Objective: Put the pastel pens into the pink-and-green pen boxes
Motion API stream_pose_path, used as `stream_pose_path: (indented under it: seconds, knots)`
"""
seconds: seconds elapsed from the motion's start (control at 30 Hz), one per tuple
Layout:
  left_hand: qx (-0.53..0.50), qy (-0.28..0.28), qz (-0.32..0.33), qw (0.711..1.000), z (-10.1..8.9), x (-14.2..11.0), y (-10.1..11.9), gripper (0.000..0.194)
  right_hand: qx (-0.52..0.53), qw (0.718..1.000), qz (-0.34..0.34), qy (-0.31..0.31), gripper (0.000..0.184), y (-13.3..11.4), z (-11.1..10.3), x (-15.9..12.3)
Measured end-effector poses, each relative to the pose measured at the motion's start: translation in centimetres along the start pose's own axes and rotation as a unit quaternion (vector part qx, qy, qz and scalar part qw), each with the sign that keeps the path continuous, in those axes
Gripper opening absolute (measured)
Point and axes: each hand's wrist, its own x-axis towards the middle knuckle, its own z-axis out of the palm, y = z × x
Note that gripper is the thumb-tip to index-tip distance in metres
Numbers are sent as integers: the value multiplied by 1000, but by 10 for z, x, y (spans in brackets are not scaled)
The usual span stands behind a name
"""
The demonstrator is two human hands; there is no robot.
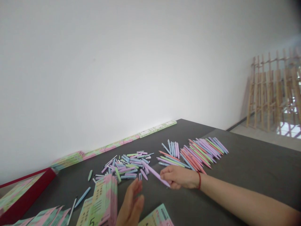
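Where the dark table (246,163) fills the lower frame: right hand (180,177), lower centre, red cord at the wrist, fingers curled around one lilac pen (155,173), pinched near its right end, barrel slanting up-left toward the loose heap. Left hand (131,204), bottom centre, flat and open, fingers together and extended upward, holding nothing, edge just beside the upright stack of pastel card packs (104,201); contact with the stack not discernible. Loose heap of pen parts and caps (128,164), blue, lilac, green, centre of frame, just left of the held pen. Sorted rows of finished pens (199,152), coral, lilac, green, blue, laid parallel, right of centre, near the right hand but apart from it. Stray blue pen (82,196) and green cap (90,175), lower left. Red tray (28,197) with cards, far left edge. Row of flat packs (122,141) along the white wall (117,62). Wooden rack (275,94), upper right, on the floor beyond the table.
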Motion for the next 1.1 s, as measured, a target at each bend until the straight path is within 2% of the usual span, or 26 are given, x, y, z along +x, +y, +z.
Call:
stream_pose_path:
  seconds: [0.03,0.07,0.17,0.27,0.47,0.83,1.1]
  knots:
    - [-150,8,-100,984,9,7,15,37,38,999,-9,-29,15,-2,6,-7]
    - [-199,-1,-134,971,20,13,28,28,71,996,-18,-53,14,-5,13,-13]
    - [-285,-53,-155,944,48,25,54,25,148,984,-40,-94,15,-10,30,-22]
    - [-350,-70,-147,922,64,24,57,39,190,974,-58,-108,18,-11,39,-22]
    - [-401,-58,-148,902,62,17,57,42,207,969,-83,-108,16,-8,41,-20]
    - [-424,-35,-158,891,59,18,63,46,162,980,-101,-57,13,-6,43,-17]
    - [-439,-42,-168,882,59,17,61,49,151,981,-105,-61,10,-6,42,-20]
